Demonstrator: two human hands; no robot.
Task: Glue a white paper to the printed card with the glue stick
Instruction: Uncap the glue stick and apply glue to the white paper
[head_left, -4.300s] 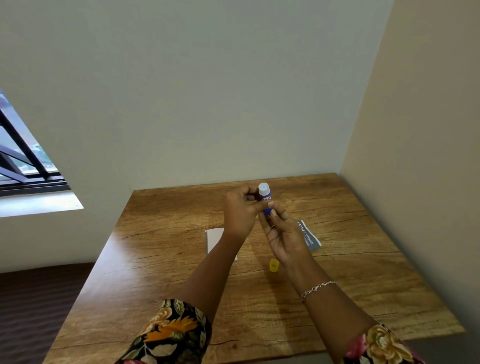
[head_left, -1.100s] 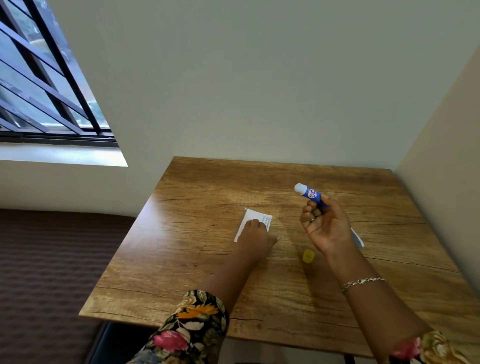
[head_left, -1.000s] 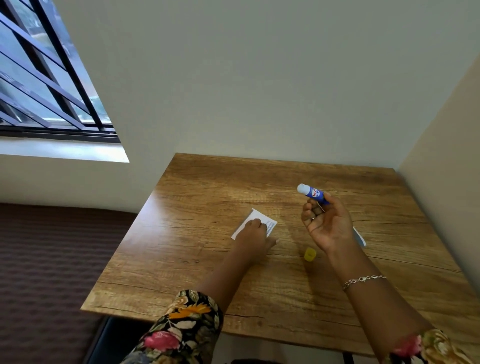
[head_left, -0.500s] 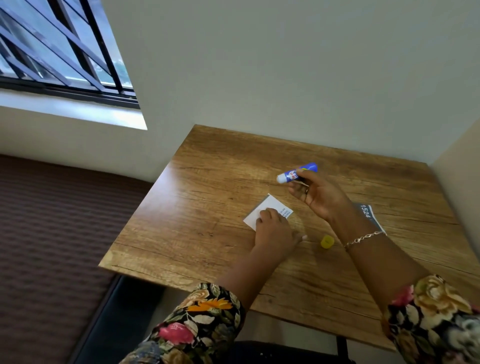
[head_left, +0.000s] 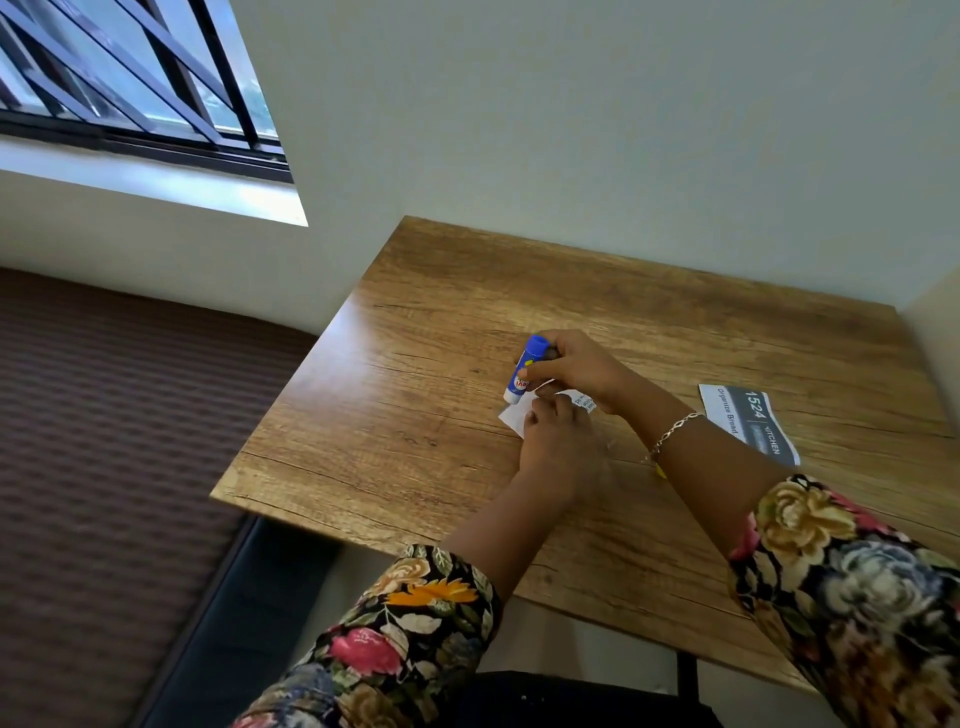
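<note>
1. near the middle of the frame, on the wooden bench (head_left: 415, 395), the right hand (head_left: 576, 371) has come down since half a second ago; it then held the glue stick (head_left: 524, 370) level in the air above the paper, and now the stick is tipped nose-down with its white end at the paper's upper left corner.
2. the right hand is wrapped around the glue stick, thumb and fingers closed on the blue barrel.
3. the left hand (head_left: 558, 441) still lies flat on the white paper (head_left: 511, 415), fingers pressing it to the bench; it grips nothing, it only pins the sheet. most of the paper is hidden beneath that hand, with a corner showing at its left and a printed edge at its right.
4. whether the glue tip truly touches the paper or sits just above it, i cannot tell.
5. the printed card (head_left: 748, 423) lies at the right of the frame, apart from the paper and untouched.
6. a sliver of yellow, likely the cap (head_left: 661, 471), peeks out beside the right wrist.
7. my reading: the move from getting ready to spreading glue is just starting; the joining of paper and card is not yet done.
</note>
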